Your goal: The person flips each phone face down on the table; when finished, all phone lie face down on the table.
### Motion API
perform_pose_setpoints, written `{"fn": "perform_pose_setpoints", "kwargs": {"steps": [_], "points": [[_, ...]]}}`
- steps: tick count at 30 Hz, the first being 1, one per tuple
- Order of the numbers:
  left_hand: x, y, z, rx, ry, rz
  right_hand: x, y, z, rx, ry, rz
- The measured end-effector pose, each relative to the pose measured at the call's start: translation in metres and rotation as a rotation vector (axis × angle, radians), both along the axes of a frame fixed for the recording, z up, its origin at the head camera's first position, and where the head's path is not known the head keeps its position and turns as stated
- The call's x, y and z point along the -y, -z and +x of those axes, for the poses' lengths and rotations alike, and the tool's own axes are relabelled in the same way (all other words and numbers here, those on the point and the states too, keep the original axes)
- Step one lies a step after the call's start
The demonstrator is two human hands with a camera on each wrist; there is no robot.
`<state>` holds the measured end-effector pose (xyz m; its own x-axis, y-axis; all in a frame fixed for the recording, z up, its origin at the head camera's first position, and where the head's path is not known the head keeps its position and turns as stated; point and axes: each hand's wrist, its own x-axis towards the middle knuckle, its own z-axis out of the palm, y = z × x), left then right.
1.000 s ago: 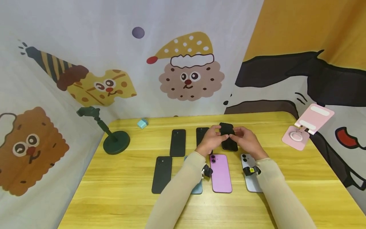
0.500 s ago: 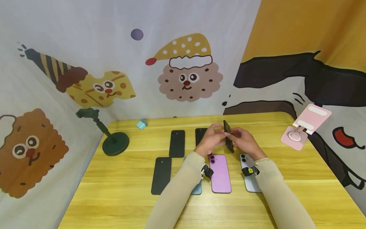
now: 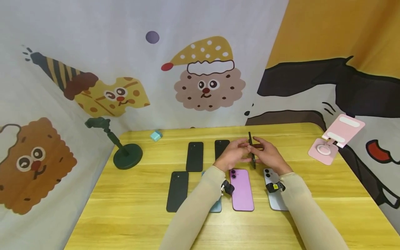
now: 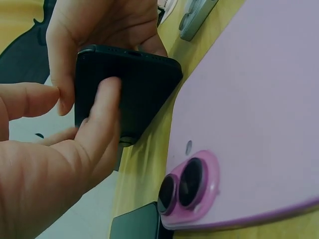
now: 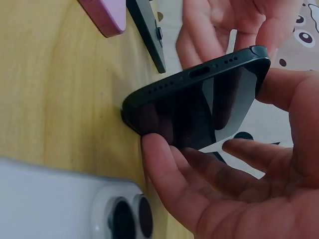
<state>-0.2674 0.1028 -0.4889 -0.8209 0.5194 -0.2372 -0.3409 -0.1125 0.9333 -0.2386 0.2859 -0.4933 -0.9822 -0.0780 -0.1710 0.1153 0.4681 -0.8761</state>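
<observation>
A black smartphone (image 3: pixel 252 152) stands on edge between my two hands, seen almost edge-on in the head view. My right hand (image 3: pixel 267 154) grips it, thumb at its upper edge and fingers along the screen side (image 5: pixel 184 114). On the other face, my left hand (image 3: pixel 232 154) touches the dark back (image 4: pixel 134 94) with a blurred fingertip; its other fingers are relaxed. The phone's bottom end with the charging port (image 5: pixel 199 72) faces the wrist cameras. Below my hands lie a pink phone (image 3: pixel 242 191) and a pale phone (image 3: pixel 275 198), the latter partly under my right wrist.
Black phones (image 3: pixel 195 156) (image 3: pixel 177 191) lie at the left on the wooden table (image 3: pixel 131 215). Another dark phone (image 3: pixel 221 147) and a blue phone (image 3: pixel 216 207) are partly covered by my left arm. A green stand (image 3: pixel 127 156), a pink stand (image 3: pixel 323 151) and a turquoise block (image 3: pixel 156 135) stand farther out.
The black phone lay face-on between my hands, then tipped up onto its edge and now stands nearly vertical. The other phones stay in place.
</observation>
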Motion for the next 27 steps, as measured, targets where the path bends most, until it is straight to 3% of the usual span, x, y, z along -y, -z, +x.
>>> {"fn": "perform_pose_setpoints", "kwargs": {"steps": [5,16,27], "points": [[0.002,-0.002,0.002,0.019,0.060,-0.032,-0.001,0.000,-0.001,-0.007,-0.011,-0.006],[0.007,0.000,0.003,-0.008,0.102,-0.079,-0.002,-0.005,0.000,-0.055,-0.020,-0.052],[0.010,0.003,0.001,-0.066,0.030,-0.098,-0.007,-0.019,0.002,-0.048,0.049,-0.125]]}}
